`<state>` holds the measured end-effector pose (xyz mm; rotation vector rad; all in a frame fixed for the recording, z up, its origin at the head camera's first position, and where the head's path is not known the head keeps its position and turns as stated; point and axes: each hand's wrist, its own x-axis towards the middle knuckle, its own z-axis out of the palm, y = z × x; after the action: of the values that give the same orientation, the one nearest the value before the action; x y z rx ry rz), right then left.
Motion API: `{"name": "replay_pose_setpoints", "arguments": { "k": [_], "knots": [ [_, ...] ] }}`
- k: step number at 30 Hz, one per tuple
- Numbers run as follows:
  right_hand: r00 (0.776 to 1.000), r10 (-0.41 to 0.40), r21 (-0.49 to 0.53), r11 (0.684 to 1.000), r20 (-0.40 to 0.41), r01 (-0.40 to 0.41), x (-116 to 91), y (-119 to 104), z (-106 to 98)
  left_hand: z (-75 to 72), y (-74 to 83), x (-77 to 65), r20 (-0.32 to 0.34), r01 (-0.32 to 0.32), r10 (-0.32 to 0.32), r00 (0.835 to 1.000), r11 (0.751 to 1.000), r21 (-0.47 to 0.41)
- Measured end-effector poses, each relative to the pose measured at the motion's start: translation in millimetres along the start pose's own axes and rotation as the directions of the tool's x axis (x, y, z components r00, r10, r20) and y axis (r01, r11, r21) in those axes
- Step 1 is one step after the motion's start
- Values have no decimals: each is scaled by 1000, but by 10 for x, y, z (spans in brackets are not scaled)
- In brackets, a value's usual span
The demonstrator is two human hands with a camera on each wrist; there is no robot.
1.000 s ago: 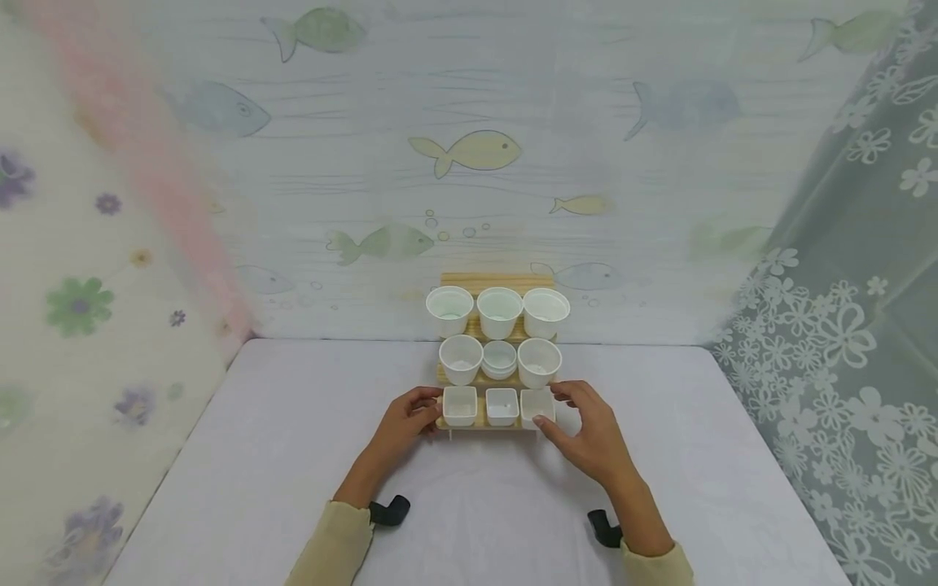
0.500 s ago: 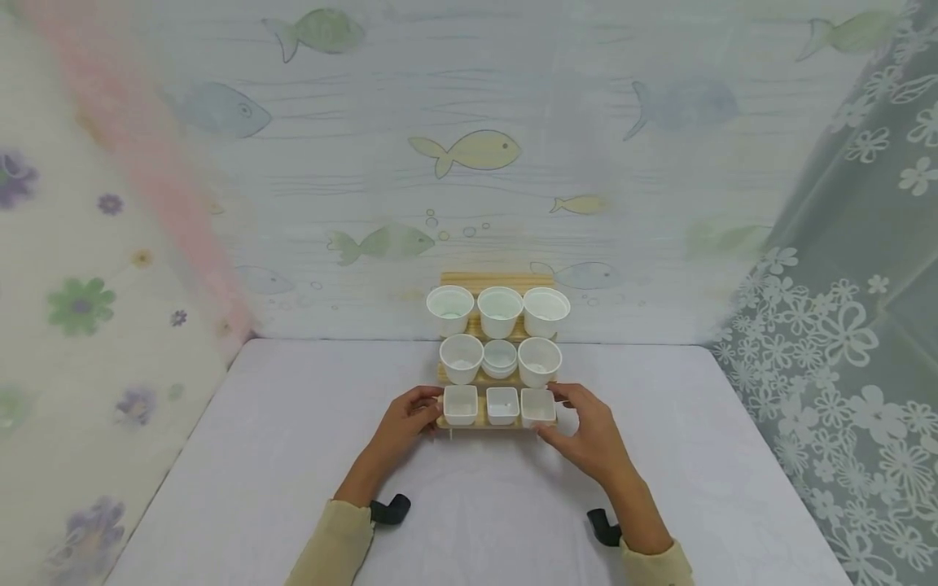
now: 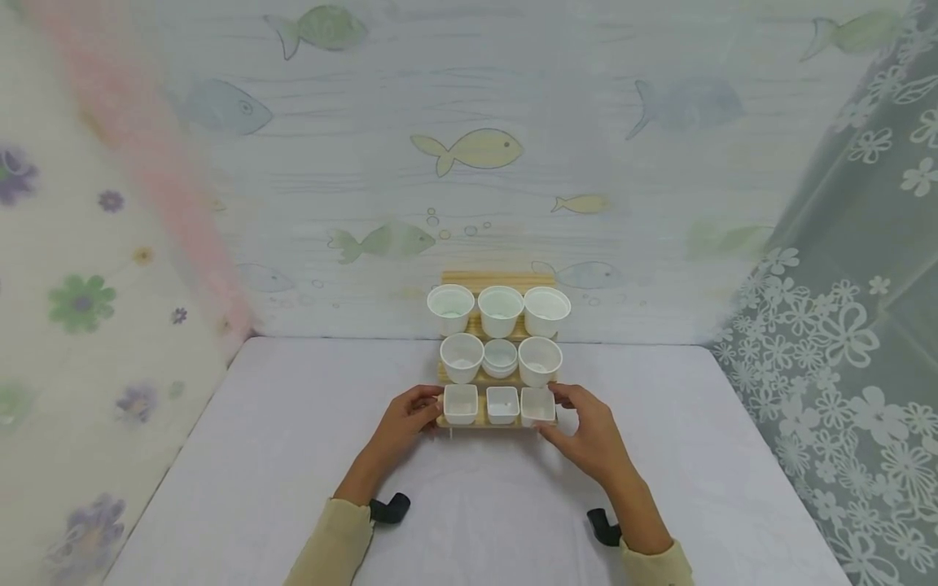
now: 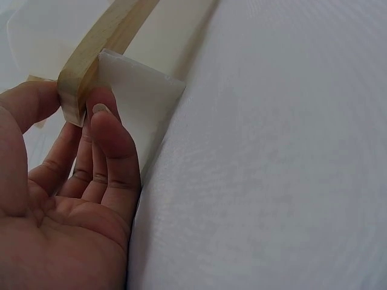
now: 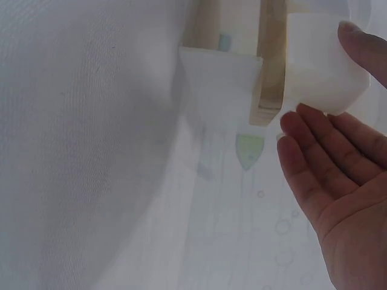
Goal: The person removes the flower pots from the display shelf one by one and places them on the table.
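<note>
Your left hand (image 3: pixel 403 419) pinches the stepped pale-wood rack (image 3: pixel 498 282) at its front-left corner, your right hand (image 3: pixel 590 435) the square white plastic cup (image 3: pixel 538 405), likely light, stiff, best held by opposite walls.

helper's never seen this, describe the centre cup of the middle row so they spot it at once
On the white table stands a tiered wooden rack with three rows of cups. In the middle row, find the centre cup, noticeably smaller than its two round neighbours.

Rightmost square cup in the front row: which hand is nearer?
Right. The right hand touches that square cup; the left hand grips the opposite end of the rack.
</note>
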<state>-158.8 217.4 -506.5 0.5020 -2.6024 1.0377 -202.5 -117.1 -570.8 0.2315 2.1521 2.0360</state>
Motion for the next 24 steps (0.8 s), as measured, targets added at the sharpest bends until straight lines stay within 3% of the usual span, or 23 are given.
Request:
{"name": "replay_pose_setpoints", "arguments": {
  "k": [14,24],
  "knots": [
    [999,-36,14,999,-8,36,14,-4,-43,0,-8,6,-8,4,-4,1000,1000,5],
    [1000,-10,5,1000,5,10,-4,4,-72,-10,-25,4,-7,6,-6,1000,1000,23]
  ]
}}
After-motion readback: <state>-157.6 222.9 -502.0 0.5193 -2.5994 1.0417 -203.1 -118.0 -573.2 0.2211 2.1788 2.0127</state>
